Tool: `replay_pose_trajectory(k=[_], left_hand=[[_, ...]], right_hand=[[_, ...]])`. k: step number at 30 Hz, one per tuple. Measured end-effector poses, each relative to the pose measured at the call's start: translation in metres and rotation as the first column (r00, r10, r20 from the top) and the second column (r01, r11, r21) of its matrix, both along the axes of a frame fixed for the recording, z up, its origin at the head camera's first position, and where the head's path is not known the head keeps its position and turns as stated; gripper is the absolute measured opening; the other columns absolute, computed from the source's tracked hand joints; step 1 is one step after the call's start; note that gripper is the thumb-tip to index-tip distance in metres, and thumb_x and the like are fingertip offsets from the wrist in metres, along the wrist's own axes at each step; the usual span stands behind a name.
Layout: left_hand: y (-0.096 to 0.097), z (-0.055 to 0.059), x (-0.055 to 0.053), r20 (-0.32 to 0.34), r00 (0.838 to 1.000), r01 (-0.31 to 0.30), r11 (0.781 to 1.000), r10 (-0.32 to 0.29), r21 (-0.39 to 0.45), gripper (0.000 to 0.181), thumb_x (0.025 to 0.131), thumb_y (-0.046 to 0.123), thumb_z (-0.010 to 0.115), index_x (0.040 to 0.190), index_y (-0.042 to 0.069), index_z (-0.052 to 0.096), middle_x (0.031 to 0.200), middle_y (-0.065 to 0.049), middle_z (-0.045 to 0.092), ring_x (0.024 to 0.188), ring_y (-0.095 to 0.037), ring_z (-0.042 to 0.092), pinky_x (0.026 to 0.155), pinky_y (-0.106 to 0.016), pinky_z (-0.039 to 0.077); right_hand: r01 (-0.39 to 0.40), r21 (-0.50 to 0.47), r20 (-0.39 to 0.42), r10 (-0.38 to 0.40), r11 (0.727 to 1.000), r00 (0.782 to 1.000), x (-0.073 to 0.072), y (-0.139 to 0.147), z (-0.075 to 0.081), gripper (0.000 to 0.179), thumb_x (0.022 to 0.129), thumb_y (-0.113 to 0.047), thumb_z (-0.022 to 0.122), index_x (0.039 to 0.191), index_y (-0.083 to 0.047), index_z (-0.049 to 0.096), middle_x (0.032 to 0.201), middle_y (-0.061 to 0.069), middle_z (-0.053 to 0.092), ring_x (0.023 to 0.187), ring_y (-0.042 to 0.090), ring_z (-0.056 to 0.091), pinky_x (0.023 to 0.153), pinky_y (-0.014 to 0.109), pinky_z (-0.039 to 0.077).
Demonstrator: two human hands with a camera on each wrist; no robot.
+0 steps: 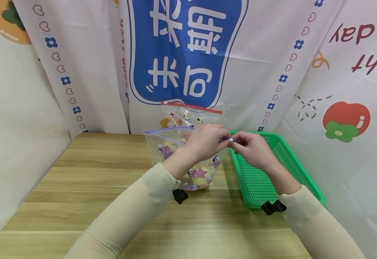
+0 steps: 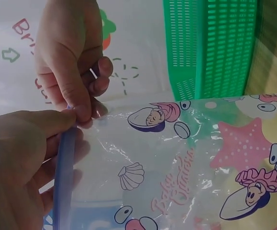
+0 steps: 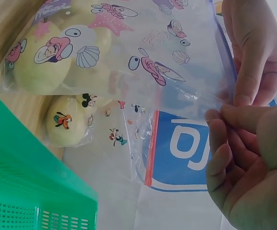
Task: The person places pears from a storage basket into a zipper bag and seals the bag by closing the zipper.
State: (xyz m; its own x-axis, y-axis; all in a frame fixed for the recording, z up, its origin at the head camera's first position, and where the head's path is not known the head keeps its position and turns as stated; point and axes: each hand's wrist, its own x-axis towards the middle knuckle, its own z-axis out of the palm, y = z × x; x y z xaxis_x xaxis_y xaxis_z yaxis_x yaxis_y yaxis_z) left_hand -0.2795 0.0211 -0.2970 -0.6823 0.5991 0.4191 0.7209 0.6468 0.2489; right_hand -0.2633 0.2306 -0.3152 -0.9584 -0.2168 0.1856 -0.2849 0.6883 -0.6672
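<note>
A clear zip bag [image 1: 201,172] with a purple zip strip [image 2: 64,177] stands upright on the table, printed with pink starfish, shells and cartoon figures. Round pale yellow-green things [image 3: 42,62] show through its lower part. My left hand [image 1: 206,142] pinches the strip near the bag's right top corner. Right at that corner, my right hand [image 1: 253,149] pinches the strip's end between thumb and forefinger, the fingertips of both hands close together. At the strip's left end the bag's mouth looks parted in the head view.
Behind stands another clear zip bag [image 1: 191,115] with a red zip strip [image 3: 151,148] and round pale things inside. A green perforated basket [image 1: 256,180] sits to the right, beside the bags. The wooden table [image 1: 78,187] meets printed white cloth walls [image 1: 256,54] at the back and sides.
</note>
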Motion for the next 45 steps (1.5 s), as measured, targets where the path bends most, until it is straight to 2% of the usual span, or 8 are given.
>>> replay_pose_trajectory(k=[8, 13, 17, 22, 29, 33, 37, 45], left_hand=[[-0.001, 0.0, 0.003, -0.022, 1.0, -0.012, 1.0, 0.012, -0.012, 0.018, 0.11, 0.033, 0.071, 0.113, 0.02, 0.083, 0.109, 0.005, 0.079, 0.092, -0.013, 0.072, 0.083, -0.031, 0.064], [-0.005, -0.001, 0.003, -0.035, 0.999, -0.008, 1.0, 0.008, -0.009, 0.016, 0.108, 0.033, 0.072, 0.113, 0.021, 0.083, 0.11, 0.007, 0.079, 0.092, -0.012, 0.072, 0.08, -0.031, 0.063], [-0.01, -0.003, 0.002, -0.059, 0.998, -0.002, 1.0, 0.002, -0.005, 0.016, 0.107, 0.032, 0.074, 0.114, 0.021, 0.083, 0.111, 0.006, 0.08, 0.093, -0.012, 0.074, 0.082, -0.032, 0.063], [-0.018, -0.003, 0.0, -0.073, 0.997, -0.018, 1.0, 0.017, -0.012, 0.017, 0.107, 0.029, 0.074, 0.117, 0.02, 0.083, 0.112, 0.005, 0.081, 0.099, -0.013, 0.077, 0.089, -0.034, 0.064], [-0.038, -0.003, -0.002, -0.074, 0.996, -0.04, 0.999, 0.04, 0.01, 0.014, 0.105, 0.027, 0.076, 0.113, 0.019, 0.084, 0.108, 0.004, 0.082, 0.097, -0.015, 0.078, 0.086, -0.034, 0.065], [-0.051, -0.001, -0.002, -0.064, 0.997, -0.048, 0.999, 0.05, 0.026, 0.014, 0.104, 0.026, 0.077, 0.114, 0.018, 0.084, 0.11, 0.003, 0.083, 0.103, -0.016, 0.079, 0.092, -0.037, 0.066], [-0.065, -0.001, -0.001, -0.052, 0.997, -0.063, 0.997, 0.065, 0.039, 0.014, 0.104, 0.024, 0.076, 0.114, 0.019, 0.084, 0.11, 0.003, 0.083, 0.101, -0.016, 0.079, 0.092, -0.038, 0.065], [-0.09, -0.003, -0.001, -0.001, 0.993, -0.12, 0.991, 0.12, 0.067, 0.017, 0.103, 0.025, 0.077, 0.118, 0.019, 0.084, 0.116, 0.002, 0.084, 0.11, -0.02, 0.079, 0.099, -0.042, 0.065]], right_hand=[[-0.003, 0.009, -0.057, 0.003, 1.0, 0.998, 0.002, 0.001, 0.0, 0.015, 0.109, -0.021, 0.072, 0.11, -0.01, 0.081, 0.091, 0.01, 0.076, 0.076, 0.028, 0.065, 0.058, 0.027, 0.053], [-0.018, 0.016, -0.08, 0.019, 1.0, 0.997, 0.003, 0.0, 0.001, 0.014, 0.107, -0.021, 0.074, 0.109, -0.01, 0.083, 0.096, 0.008, 0.079, 0.077, 0.022, 0.067, 0.062, 0.027, 0.057], [-0.021, 0.01, -0.077, 0.022, 1.0, 0.997, 0.003, -0.001, 0.001, 0.013, 0.107, -0.022, 0.075, 0.107, -0.011, 0.083, 0.093, 0.007, 0.079, 0.076, 0.022, 0.067, 0.063, 0.028, 0.058], [-0.022, 0.002, -0.071, 0.022, 1.0, 0.997, 0.003, -0.001, 0.001, 0.014, 0.106, -0.023, 0.076, 0.108, -0.01, 0.083, 0.093, 0.007, 0.08, 0.075, 0.022, 0.066, 0.06, 0.027, 0.057], [-0.007, -0.007, -0.051, 0.007, 1.0, 0.999, 0.003, -0.002, 0.002, 0.015, 0.106, -0.022, 0.076, 0.108, -0.009, 0.083, 0.089, 0.007, 0.077, 0.075, 0.022, 0.065, 0.057, 0.027, 0.052], [0.001, -0.012, -0.04, -0.002, 1.0, 0.999, 0.002, -0.002, 0.002, 0.014, 0.106, -0.022, 0.076, 0.106, -0.009, 0.082, 0.087, 0.007, 0.075, 0.075, 0.023, 0.064, 0.057, 0.027, 0.053], [-0.004, -0.019, -0.041, 0.003, 1.0, 0.999, 0.003, -0.002, 0.002, 0.014, 0.106, -0.022, 0.076, 0.106, -0.009, 0.082, 0.088, 0.007, 0.076, 0.074, 0.022, 0.064, 0.056, 0.026, 0.052], [-0.002, 0.002, -0.054, 0.002, 1.0, 0.999, 0.001, -0.002, -0.001, 0.013, 0.107, -0.023, 0.074, 0.106, -0.012, 0.082, 0.087, 0.004, 0.076, 0.073, 0.021, 0.066, 0.054, 0.029, 0.051]])
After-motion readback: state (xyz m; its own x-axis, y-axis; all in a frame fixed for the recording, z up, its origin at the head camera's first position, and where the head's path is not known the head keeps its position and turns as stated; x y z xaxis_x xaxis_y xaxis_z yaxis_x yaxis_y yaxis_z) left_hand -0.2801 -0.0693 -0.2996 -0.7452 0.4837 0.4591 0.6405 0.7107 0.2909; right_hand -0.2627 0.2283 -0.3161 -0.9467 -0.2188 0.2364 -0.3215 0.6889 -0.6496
